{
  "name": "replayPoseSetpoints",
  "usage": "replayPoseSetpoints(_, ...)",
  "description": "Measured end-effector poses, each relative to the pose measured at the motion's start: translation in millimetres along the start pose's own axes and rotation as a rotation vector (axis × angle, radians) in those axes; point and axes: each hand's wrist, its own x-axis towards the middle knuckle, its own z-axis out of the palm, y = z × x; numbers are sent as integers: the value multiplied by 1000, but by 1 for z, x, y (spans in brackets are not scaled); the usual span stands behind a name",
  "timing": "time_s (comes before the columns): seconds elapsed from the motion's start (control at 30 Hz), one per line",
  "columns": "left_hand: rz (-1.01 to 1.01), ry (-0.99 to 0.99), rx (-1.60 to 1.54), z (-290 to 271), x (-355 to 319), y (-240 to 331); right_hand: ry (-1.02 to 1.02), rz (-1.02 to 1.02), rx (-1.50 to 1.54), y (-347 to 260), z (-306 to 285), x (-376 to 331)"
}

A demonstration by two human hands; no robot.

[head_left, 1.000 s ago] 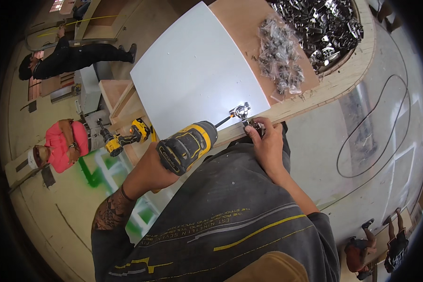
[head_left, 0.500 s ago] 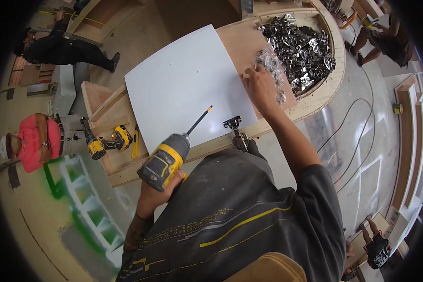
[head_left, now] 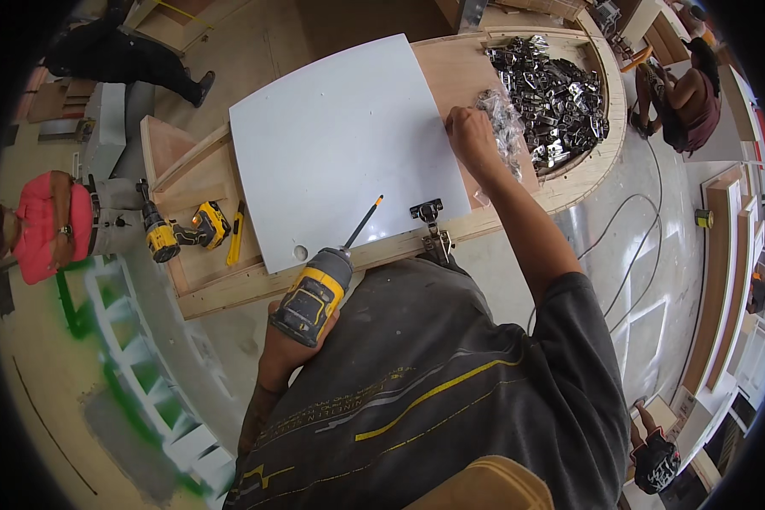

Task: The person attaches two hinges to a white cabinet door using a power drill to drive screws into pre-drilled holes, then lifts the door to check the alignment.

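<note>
Bench (head_left: 221,299) under panel (head_left: 331,144); left hand (head_left: 291,347) wraps drill (head_left: 313,296) near it; right hand (head_left: 472,134) curls at its edge, contents hidden, seemingly picking, needing precision

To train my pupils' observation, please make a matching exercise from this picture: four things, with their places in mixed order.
Things
1. Driver with orange-banded bit
2. Single hinge
3. Heap of metal parts
4. Clear plastic bags

Places
A. In the rounded wooden recess
B. In the left hand
C. Between white panel and heap
D. At the panel's near edge

Pairs: 1-B; 2-D; 3-A; 4-C
</note>
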Motion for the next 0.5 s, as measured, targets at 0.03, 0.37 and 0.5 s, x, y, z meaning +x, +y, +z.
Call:
replayPoseSetpoints(0.03,-2,-2,5,1,1,0,-1,3,4,-3,-1,-1)
replayPoseSetpoints(0.37,113,-159,75,0,17,15,222,538,911,-12,-70,-78)
replayPoseSetpoints(0.5,339,-137,121,6,34,24,-11,822,1825,-13,-67,-123)
